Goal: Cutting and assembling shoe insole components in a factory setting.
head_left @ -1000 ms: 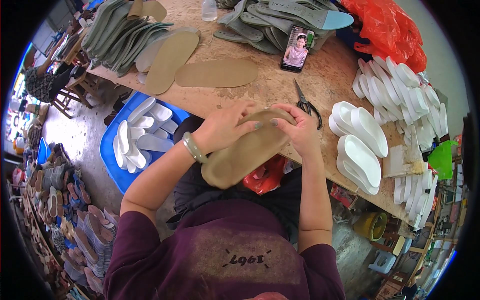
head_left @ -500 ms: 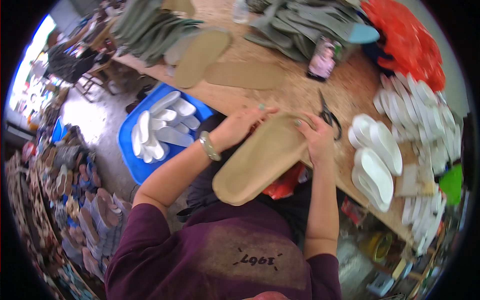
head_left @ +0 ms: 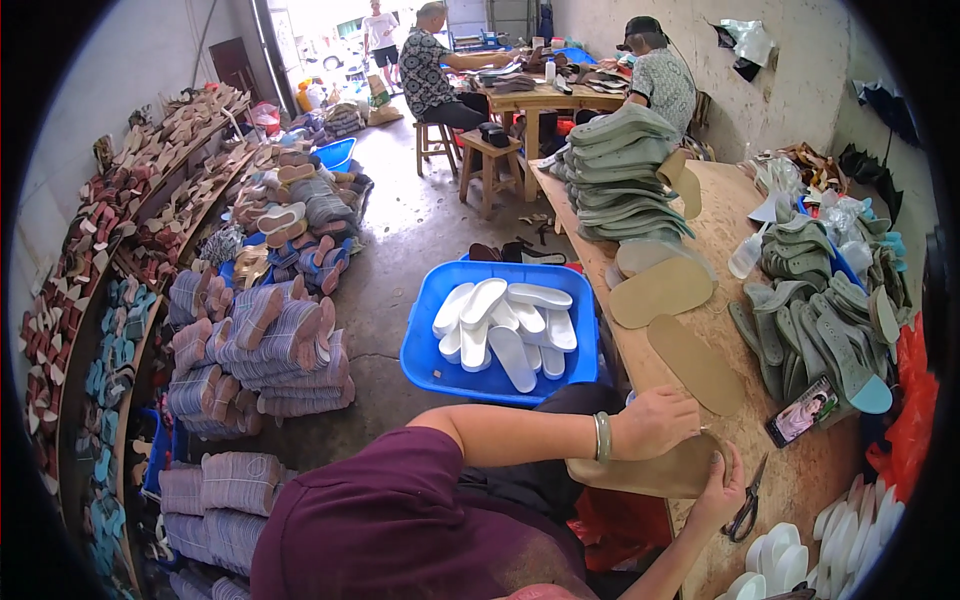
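A tan footbed (head_left: pixel 640 478) lies level in front of me, close to the table's near edge. My right hand (head_left: pixel 722 490) grips its right end, with fingers along the rim and part of the palm hidden. At the upper edge near that same end, my left hand (head_left: pixel 655 425), below a pale bangle, is closed with the fingertips pinching the rim. Black scissors (head_left: pixel 745 508) rest on the table just right of my right hand. Beyond my hands are flat tan insole pieces, one of them (head_left: pixel 697 365) nearest to the footbed.
A blue tub (head_left: pixel 420 350) of white soles stands on the floor to the left. The wooden table (head_left: pixel 735 250) bears stacked grey-green soles (head_left: pixel 620 170), a phone (head_left: pixel 803 410) and white soles (head_left: pixel 775 560). Piled footwear (head_left: pixel 270 335) lines the left side. Two people sit at a far table.
The view has swung up and left, bringing the room and the far people into sight. The footbed has turned more crosswise and flatter, and my left hand has shifted onto its upper rim.
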Demonstrator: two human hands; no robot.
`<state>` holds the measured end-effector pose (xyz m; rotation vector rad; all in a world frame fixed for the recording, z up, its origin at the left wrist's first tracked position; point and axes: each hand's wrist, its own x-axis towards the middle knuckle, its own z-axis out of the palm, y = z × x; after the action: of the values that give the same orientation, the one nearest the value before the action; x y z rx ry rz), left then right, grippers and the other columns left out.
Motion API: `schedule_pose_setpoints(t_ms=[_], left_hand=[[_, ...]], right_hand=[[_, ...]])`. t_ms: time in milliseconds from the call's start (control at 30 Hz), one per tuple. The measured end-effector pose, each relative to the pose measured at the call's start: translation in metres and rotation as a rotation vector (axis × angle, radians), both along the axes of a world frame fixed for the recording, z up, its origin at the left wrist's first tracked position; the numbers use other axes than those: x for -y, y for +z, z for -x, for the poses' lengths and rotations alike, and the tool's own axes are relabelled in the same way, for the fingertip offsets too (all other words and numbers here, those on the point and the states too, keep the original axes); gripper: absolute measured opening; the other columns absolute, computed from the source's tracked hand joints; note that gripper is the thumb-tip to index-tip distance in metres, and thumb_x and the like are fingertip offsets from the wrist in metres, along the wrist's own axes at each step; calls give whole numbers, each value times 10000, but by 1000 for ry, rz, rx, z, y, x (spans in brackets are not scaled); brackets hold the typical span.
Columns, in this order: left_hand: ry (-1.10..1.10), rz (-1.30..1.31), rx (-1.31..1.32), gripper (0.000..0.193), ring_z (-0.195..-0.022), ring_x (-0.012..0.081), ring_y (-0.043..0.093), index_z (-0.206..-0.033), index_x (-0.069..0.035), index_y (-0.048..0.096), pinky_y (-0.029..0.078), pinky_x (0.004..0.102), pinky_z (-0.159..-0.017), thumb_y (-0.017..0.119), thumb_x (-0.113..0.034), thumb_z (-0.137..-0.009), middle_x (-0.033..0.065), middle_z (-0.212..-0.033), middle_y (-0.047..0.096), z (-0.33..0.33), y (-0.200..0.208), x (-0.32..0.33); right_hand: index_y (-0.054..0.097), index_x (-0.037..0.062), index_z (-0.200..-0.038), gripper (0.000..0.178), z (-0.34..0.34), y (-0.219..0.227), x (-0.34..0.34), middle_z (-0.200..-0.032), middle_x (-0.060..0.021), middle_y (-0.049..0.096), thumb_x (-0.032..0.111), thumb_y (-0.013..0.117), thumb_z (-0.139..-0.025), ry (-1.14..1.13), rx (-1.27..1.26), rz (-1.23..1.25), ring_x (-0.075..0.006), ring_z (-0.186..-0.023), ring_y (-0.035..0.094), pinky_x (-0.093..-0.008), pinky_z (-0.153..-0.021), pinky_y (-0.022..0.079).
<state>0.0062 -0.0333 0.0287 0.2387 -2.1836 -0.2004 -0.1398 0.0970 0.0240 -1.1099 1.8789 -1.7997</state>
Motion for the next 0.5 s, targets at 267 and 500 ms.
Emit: schedule_pose_setpoints(t_ms=[267,500], left_hand=[[-18,99,-30,89,-791,204,583,-862,-84,613,480,327,-746,617,-156,-810,54,-853,554,25,-15,10],[-211,-979,99,144,-804,201,622,-895,-11,645,493,344,-719,675,-140,-838,71,-822,642,37,-4,5]], right_hand=[[645,-26,-1146,261,15,-9,3,-1042,-92,682,81,657,-908,-83,55,-15,-148,-892,621,-263,-818,507],[630,-57,-1144,283,19,-10,-13,-1040,-103,680,86,666,-902,-62,47,93,-156,-918,633,-266,-838,510]])
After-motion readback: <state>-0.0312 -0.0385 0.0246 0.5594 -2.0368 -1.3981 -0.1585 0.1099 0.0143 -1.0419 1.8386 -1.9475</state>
